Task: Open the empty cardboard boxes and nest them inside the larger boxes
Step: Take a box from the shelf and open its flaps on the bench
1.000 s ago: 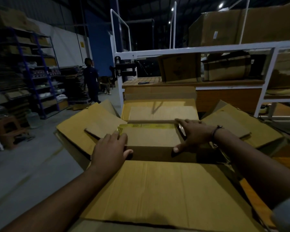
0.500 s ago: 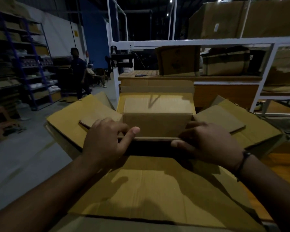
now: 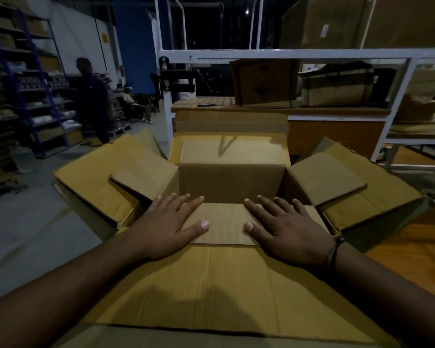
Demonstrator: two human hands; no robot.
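A large cardboard box [image 3: 211, 292] stands open in front of me, its four flaps spread outward. Inside it sits a smaller brown box [image 3: 231, 182], open too, with its near flap [image 3: 225, 223] folded toward me. My left hand [image 3: 166, 227] lies flat on the left part of that near flap, fingers spread. My right hand [image 3: 286, 227], with a dark band on the wrist, lies flat on the right part of the same flap. Neither hand grips anything. The smaller box's inside looks dark and bare.
A white metal rack [image 3: 286, 55] with wooden shelves stands right behind the boxes, carrying more cartons [image 3: 264, 82]. A person in dark clothes [image 3: 91, 99] stands at the left by blue shelving [image 3: 35, 96]. Grey concrete floor [image 3: 35, 234] lies to my left.
Both hands let go of the small box's near flap edge and now press flat on it, folded outward toward me. The small box has gone from shut to open.
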